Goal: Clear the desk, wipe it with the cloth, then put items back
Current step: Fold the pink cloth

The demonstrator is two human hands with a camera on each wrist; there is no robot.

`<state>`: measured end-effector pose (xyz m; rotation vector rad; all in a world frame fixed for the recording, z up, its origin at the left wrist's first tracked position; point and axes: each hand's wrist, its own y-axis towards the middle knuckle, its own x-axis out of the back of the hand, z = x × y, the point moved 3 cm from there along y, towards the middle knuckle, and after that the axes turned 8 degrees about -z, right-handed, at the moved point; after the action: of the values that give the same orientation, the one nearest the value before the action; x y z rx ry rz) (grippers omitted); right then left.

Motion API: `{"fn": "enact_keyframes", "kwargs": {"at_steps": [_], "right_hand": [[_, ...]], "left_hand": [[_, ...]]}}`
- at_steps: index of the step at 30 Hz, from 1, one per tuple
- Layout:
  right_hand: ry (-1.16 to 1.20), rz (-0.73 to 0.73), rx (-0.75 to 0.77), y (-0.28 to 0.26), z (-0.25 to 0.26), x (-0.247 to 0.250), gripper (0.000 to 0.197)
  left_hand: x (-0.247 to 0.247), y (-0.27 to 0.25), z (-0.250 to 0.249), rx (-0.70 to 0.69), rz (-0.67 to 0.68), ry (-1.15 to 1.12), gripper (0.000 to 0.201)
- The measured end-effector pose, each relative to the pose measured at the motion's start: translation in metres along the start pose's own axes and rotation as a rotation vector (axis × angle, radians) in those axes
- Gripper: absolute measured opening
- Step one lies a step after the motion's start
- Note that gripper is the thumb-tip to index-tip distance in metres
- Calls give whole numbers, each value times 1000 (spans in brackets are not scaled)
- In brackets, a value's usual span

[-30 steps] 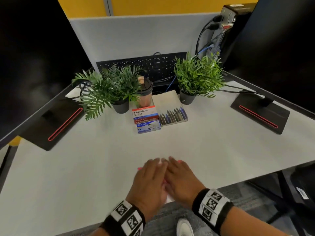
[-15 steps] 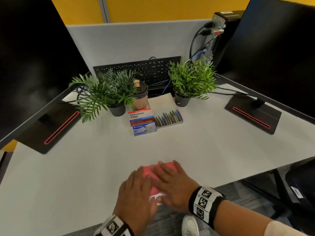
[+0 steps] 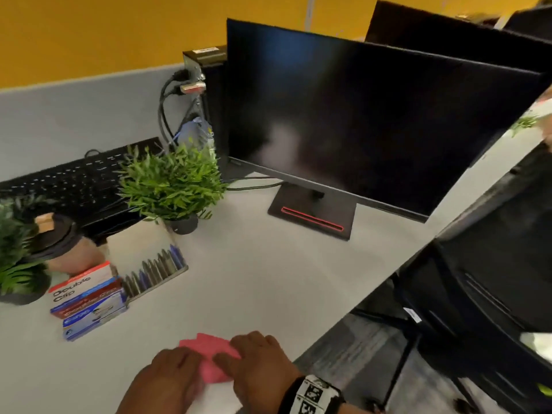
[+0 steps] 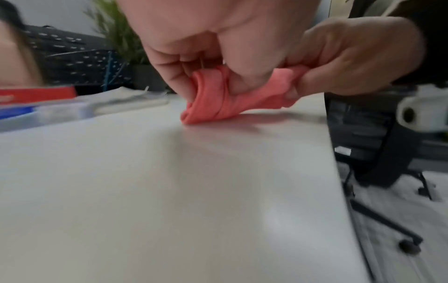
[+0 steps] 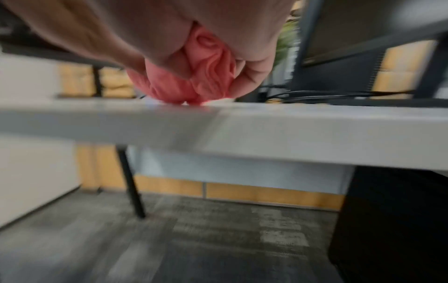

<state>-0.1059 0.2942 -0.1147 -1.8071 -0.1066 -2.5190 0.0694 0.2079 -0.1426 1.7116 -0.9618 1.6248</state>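
Note:
A pink cloth (image 3: 209, 358) lies bunched on the white desk (image 3: 263, 282) near its front edge. My left hand (image 3: 170, 375) and right hand (image 3: 257, 360) are side by side on it. In the left wrist view the cloth (image 4: 218, 97) is pinched between my left thumb and fingers (image 4: 174, 76), and my right hand (image 4: 349, 55) pinches its other end. In the right wrist view the cloth (image 5: 206, 76) is balled up inside my curled right hand, touching the desk edge (image 5: 218, 122).
Behind the cloth stand stacked clip boxes (image 3: 86, 300), a tray of pens (image 3: 155, 270), a coffee cup (image 3: 65, 243), two potted plants (image 3: 170, 186), a keyboard (image 3: 68, 183) and a monitor (image 3: 358, 124) on its base (image 3: 313, 216). An office chair (image 3: 484, 294) is at the right.
The view has swung to the right. Both hands went from lying flat on the cloth to gathering and gripping it; the cloth is now bunched between them.

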Motion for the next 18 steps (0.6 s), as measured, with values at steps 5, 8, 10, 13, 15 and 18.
{"fn": "enact_keyframes", "kwargs": {"at_steps": [5, 8, 10, 13, 15, 18], "right_hand": [[229, -327, -336, -6, -104, 78, 41], [162, -412, -456, -17, -159, 106, 53], [115, -404, -588, -24, -185, 106, 56], [63, -341, -668, -35, -208, 87, 60], [34, -238, -714, -38, -212, 71, 61], [-11, -122, -723, -40, -210, 58, 57]], "left_hand": [[103, 145, -76, -89, -235, -210, 31], [106, 220, -113, -186, -221, -268, 31], [102, 254, -134, -267, -159, -224, 33], [83, 288, -153, -296, -30, -94, 29], [66, 295, -157, -330, 40, -34, 23], [52, 287, -158, -309, 89, -20, 34]]}}
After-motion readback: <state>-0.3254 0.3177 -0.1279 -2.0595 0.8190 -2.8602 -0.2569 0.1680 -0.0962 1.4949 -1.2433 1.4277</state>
